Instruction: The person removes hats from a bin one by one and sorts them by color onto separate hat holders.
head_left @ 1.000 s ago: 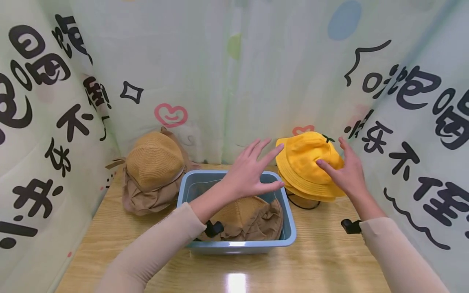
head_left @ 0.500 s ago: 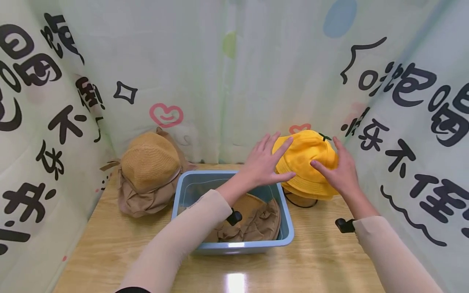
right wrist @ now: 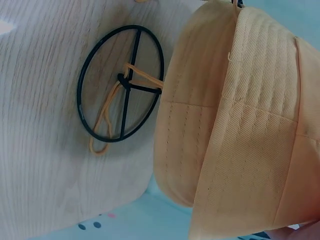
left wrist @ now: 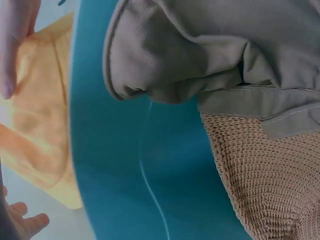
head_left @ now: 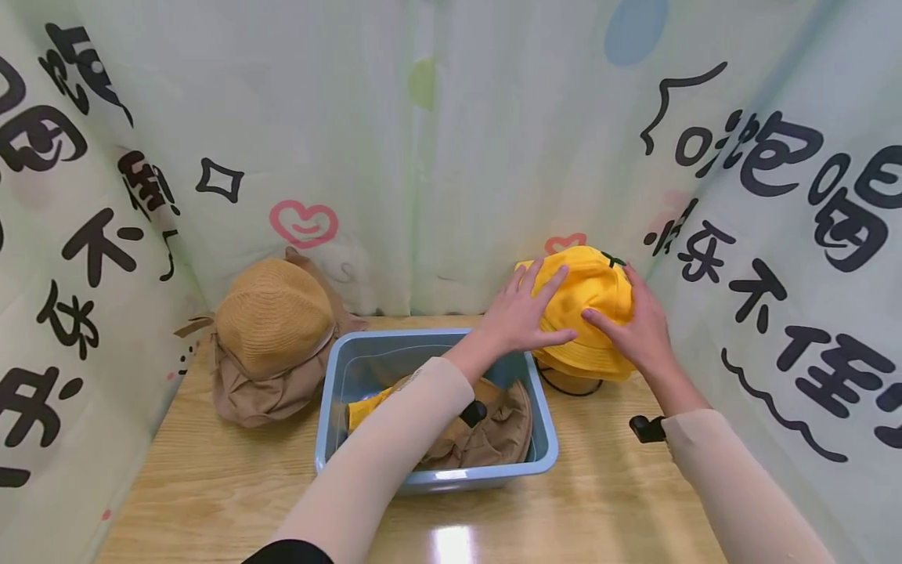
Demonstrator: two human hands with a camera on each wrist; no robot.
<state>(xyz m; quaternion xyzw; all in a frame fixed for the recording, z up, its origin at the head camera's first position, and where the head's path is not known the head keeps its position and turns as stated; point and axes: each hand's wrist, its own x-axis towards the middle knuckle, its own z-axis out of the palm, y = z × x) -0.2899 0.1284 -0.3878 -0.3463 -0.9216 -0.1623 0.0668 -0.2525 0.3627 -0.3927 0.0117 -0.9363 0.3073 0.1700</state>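
The left hand (head_left: 517,313) and right hand (head_left: 644,333), thumbs spread from fingers, have closed in around the yellow hats (head_left: 595,282); neither visibly grips, and firm contact cannot be told. The hats, now seemingly within both hands' reach, sit on the wooden table (head_left: 606,493) beside a blue bin (head_left: 493,473) holding a brown hat (head_left: 507,439).

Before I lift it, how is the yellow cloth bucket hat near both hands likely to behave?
The yellow cloth bucket hat will probably flex and dent, as its crown looks creased. Its brim, sewn with rows of stitching, may feel somewhat firmer. The thin orange cord running from beneath it to the black wire ring might snag or drag the ring along.
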